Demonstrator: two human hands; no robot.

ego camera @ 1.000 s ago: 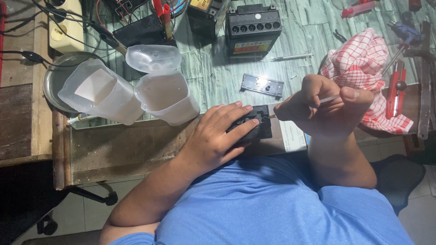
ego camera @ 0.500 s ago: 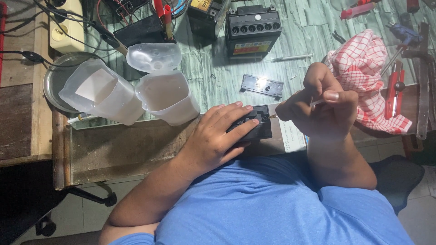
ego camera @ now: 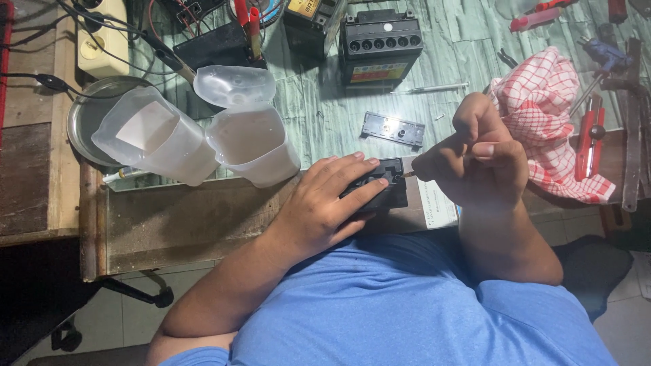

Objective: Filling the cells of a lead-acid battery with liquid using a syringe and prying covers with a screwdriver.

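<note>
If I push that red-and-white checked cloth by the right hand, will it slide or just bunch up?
The red-and-white checked cloth lies crumpled in soft folds, so it will probably bunch rather than slide whole. It looks thin and light. One edge droops over the green table, so it may slip off.

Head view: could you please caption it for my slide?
Left hand steadies a small black box-shaped battery while right hand works its top.
</note>
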